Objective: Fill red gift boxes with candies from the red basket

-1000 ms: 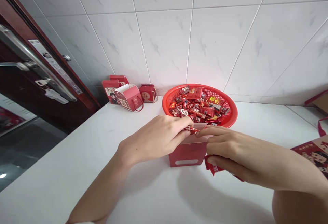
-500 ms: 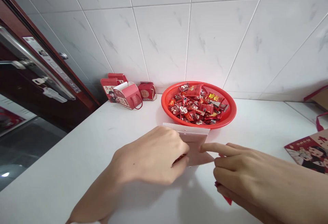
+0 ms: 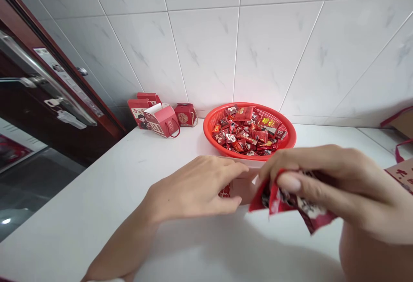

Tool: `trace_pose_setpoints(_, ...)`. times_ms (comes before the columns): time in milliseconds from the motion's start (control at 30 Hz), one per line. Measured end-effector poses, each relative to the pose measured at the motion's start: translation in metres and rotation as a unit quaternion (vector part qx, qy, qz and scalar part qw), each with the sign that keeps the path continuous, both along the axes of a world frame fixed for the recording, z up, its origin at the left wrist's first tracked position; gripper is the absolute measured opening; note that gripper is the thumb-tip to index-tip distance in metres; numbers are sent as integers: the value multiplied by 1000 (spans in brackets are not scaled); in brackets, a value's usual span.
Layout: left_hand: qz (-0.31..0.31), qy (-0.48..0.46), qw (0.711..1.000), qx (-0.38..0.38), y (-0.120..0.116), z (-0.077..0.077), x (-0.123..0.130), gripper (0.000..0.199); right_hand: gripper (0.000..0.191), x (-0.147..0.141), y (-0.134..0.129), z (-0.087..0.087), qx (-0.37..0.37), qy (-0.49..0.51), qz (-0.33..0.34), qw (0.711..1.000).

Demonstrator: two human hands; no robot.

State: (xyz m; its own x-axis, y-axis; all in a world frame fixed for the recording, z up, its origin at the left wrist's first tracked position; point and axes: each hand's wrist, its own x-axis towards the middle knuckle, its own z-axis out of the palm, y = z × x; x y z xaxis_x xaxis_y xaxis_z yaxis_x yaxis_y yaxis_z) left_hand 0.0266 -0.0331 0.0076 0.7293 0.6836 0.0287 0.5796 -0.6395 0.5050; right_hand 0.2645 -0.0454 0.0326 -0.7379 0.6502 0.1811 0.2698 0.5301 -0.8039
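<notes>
My left hand (image 3: 193,187) rests over a small pale-pink and red paper gift box (image 3: 242,186), its fingers against the box's near side. A bit of red print (image 3: 225,191) shows beneath those fingers. My right hand (image 3: 325,179) is raised above the counter, pinching a bunch of red wrapped sweets (image 3: 290,202) just right of the box. Much of the box is hidden by both hands. Behind them stands a round red plastic basket (image 3: 222,112) heaped with red sweet packets.
Several red paper gift boxes (image 3: 155,121) stand against the white tiled wall (image 3: 206,50) at the back left of the white counter (image 3: 109,187). A dark red door (image 3: 58,88) with a metal handle lies left. Printed red cardboard (image 3: 400,172) sits at the right edge.
My right hand has lifted the red sweets up and over towards the box. My left hand has moved down across the box, covering its top edge.
</notes>
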Motion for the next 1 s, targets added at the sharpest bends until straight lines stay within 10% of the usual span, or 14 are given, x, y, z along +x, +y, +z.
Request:
trace_pose_setpoints(133, 23, -27, 999, -33, 14, -2, 1, 8, 41, -12, 10, -14, -8, 44, -95, 995)
trace_pose_setpoints(467, 1, -142, 982, -127, 21, -3, -7, 9, 40, -19, 26, -25, 87, 31, -88, 992)
trace_pose_setpoints(1000, 123, -90, 988, -17, 25, -10, -12, 35, 39, 1, 46, -26, 15, -25, -26, 999)
